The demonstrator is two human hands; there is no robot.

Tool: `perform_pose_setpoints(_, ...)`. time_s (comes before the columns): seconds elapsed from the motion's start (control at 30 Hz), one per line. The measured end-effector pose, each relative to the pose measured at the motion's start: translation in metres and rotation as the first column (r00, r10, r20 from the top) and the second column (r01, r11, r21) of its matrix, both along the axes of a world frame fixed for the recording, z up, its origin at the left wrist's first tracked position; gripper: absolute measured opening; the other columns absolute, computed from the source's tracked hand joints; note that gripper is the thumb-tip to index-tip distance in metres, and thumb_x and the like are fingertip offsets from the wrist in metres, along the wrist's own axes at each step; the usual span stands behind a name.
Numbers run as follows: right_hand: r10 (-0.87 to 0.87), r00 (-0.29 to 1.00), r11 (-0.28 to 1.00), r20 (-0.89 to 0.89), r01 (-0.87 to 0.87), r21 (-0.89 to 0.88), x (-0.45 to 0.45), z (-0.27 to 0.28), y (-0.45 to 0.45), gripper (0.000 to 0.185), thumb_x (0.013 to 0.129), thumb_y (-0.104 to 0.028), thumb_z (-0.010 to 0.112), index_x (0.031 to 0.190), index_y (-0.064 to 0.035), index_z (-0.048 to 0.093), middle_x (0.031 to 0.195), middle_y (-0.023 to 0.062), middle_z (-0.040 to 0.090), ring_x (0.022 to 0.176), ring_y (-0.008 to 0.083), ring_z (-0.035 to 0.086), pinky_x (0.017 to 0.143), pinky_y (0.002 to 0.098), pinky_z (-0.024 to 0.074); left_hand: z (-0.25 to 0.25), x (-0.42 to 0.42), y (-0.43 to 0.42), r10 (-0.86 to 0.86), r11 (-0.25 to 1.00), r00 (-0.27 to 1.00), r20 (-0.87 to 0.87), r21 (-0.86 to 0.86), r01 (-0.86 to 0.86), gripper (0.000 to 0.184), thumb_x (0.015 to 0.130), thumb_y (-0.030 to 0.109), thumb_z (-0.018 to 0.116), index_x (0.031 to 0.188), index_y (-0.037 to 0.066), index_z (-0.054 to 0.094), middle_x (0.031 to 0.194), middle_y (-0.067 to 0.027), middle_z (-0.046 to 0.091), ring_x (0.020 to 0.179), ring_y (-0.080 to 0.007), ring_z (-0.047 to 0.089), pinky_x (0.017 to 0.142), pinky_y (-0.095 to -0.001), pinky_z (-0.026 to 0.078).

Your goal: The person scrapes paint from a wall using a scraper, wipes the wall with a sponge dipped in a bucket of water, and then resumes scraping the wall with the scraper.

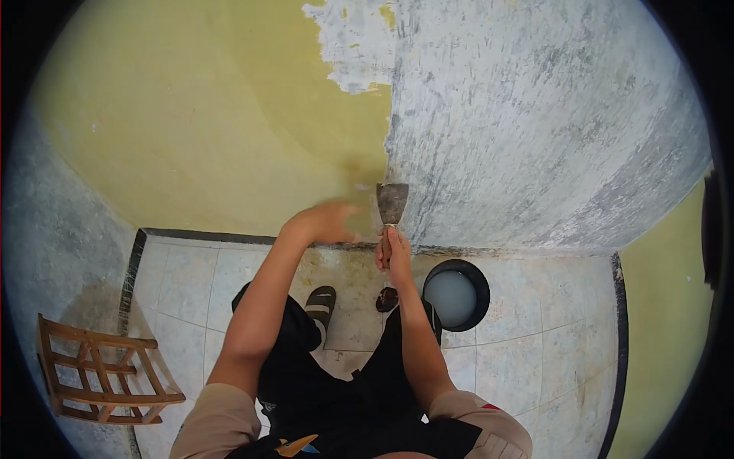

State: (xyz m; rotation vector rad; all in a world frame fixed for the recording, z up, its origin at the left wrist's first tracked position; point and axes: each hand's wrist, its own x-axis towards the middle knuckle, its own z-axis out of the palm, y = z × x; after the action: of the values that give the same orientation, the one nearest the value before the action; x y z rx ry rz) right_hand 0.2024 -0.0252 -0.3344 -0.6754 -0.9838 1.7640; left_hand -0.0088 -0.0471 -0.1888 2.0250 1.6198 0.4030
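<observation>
My right hand [398, 258] grips the handle of a paint scraper [393, 201], its wide, worn metal blade pointing up at the wall. The blade is at the border between yellow paint [229, 115] and the scraped grey-white wall surface [520, 130], low down; whether it touches cannot be told. To the left, my left hand [327, 222] is held near the yellow paint, a little blurred, its fingers apart and nothing in them. Higher up, a ragged pale patch [353, 46] cuts into the yellow.
A black bucket [483, 300] with cloudy liquid stands on the tiled floor [520, 336], right of my legs. At the lower left is a wooden slatted rack [103, 375]. My sandalled foot [320, 302] is close to the wall's dark, stained base.
</observation>
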Motion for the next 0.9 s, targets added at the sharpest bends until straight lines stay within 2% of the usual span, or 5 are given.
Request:
perform_pose_setpoints(0.03, 0.003, 1.000, 1.000, 0.009, -0.003, 0.001, 0.007, -0.008, 0.007, 0.051, 0.108, -0.054, 0.051, 0.110, -0.0036, 0.059, 0.059, 0.0020, 0.049, 0.041, 0.0108, 0.043, 0.039, 0.0275, 0.0326, -0.005, -0.005, -0.004, -0.103, 0.981, 0.959, -0.265, -0.185, 0.054, 0.071, 0.091, 0.049, 0.075, 0.147, 0.009, 0.060, 0.138, -0.0207, 0.067, 0.125, -0.0334, 0.065, 0.105, -0.0399, 0.050)
perform_pose_setpoints(0.13, -0.035, 0.952, 0.976, 0.306, -0.033, 0.214, 0.020, -0.021, 0.015, 0.053, 0.108, -0.056, 0.050, 0.104, -0.0044, 0.061, 0.058, -0.0003, 0.047, 0.042, 0.0092, 0.043, 0.041, 0.0263, 0.0333, -0.010, -0.010, -0.010, -0.204, 0.894, 0.922, -0.329, -0.447, 0.038, 0.075, 0.090, 0.054, 0.073, 0.148, 0.008, 0.058, 0.139, -0.0225, 0.066, 0.127, -0.0381, 0.063, 0.107, -0.0433, 0.049)
perform_pose_setpoints(0.33, -0.088, 0.829, 0.989, 0.552, 0.004, 0.150, 0.015, -0.049, 0.019, 0.068, 0.108, -0.061, 0.046, 0.100, 0.0035, 0.067, 0.058, 0.0001, 0.050, 0.042, 0.0097, 0.045, 0.042, 0.0285, 0.0371, -0.009, -0.011, 0.002, -0.050, 0.942, 0.993, -0.110, -0.336, 0.010, 0.076, 0.089, 0.055, 0.073, 0.146, 0.007, 0.059, 0.135, -0.0242, 0.067, 0.124, -0.0365, 0.065, 0.105, -0.0421, 0.050)
perform_pose_setpoints(0.5, -0.053, 0.711, 0.974, 0.701, -0.117, 0.192, 0.007, -0.044, 0.010, 0.067, 0.109, -0.059, 0.044, 0.096, 0.0013, 0.069, 0.059, 0.0016, 0.053, 0.044, 0.0109, 0.049, 0.044, 0.0298, 0.0396, -0.027, -0.013, 0.011, -0.176, 0.922, 0.964, -0.200, -0.376, 0.091, 0.077, 0.089, 0.054, 0.073, 0.146, 0.004, 0.059, 0.131, -0.0233, 0.069, 0.122, -0.0357, 0.066, 0.102, -0.0411, 0.052)
perform_pose_setpoints(0.9, 0.034, 0.774, 0.956, 0.632, -0.210, 0.205, -0.004, -0.049, -0.002, 0.058, 0.112, -0.050, 0.041, 0.094, -0.0009, 0.066, 0.061, 0.0031, 0.055, 0.045, 0.0115, 0.049, 0.044, 0.0308, 0.0391, -0.028, -0.005, 0.018, -0.147, 0.903, 0.971, -0.190, -0.426, 0.054, 0.073, 0.087, 0.056, 0.074, 0.141, 0.007, 0.065, 0.144, -0.0173, 0.063, 0.132, -0.0327, 0.060, 0.109, -0.0417, 0.048)
